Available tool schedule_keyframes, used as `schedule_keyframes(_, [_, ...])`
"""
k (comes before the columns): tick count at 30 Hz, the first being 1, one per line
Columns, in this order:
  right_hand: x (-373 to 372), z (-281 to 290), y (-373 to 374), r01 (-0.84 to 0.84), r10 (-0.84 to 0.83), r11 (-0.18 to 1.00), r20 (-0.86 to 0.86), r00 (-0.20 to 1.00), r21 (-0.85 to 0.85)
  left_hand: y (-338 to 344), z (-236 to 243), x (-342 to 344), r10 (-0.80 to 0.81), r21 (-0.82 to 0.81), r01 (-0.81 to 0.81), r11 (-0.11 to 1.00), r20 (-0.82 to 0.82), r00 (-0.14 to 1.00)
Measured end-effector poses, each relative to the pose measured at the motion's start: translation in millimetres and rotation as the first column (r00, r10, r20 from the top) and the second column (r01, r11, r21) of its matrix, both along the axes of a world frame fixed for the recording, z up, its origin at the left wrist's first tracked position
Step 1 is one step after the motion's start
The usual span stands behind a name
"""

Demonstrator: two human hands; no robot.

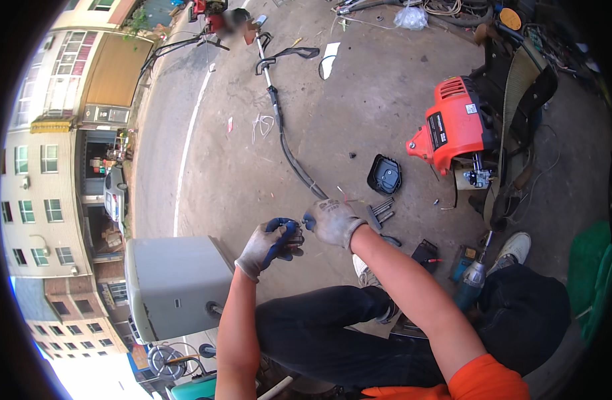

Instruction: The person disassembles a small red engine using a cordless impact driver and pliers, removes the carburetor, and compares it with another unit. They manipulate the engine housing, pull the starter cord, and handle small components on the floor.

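Note:
My left hand (266, 245), in a grey glove with a blue palm, is closed around a small dark metal part (294, 237). Close beside it is my right hand (334, 222), in the same kind of glove, with its fingertips pinched together near that part; whatever they hold is too small to make out. Beyond my right hand a black plastic cover (385, 175) lies hollow side up on the ground. Several metal sockets or rods (384, 212) lie just right of that hand. Farther right sits a red engine housing (452, 123) with a metal carburetor-like part (478, 177) exposed below it.
A long brush-cutter shaft (279, 113) runs across the concrete toward a person (236, 25) at the far side. By my knee stands a teal power tool (470, 285) with a long bit. A grey cabinet (179, 287) is at my left; green plastic (591, 280) is at the right.

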State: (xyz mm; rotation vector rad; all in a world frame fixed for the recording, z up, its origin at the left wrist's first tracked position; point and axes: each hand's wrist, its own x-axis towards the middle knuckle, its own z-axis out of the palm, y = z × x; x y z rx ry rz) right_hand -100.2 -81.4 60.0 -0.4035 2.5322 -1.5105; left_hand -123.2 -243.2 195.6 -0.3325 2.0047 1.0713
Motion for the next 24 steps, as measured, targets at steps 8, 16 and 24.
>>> schedule_keyframes(8, [6,11,-3,0.113,-0.113,0.994,0.035,0.993,0.012,-3,-3,-1,0.028,0.012,-0.028,1.000,0.009,1.000])
schedule_keyframes(16, [6,9,-3,0.140,-0.137,0.990,0.087,0.987,-0.026,-1,-1,0,0.016,-0.010,-0.016,1.000,0.001,1.000])
schedule_keyframes(24, [2,-6,-5,0.056,-0.054,0.998,0.044,0.998,-0.039,5,4,0,-0.013,-0.005,0.013,1.000,0.006,1.000])
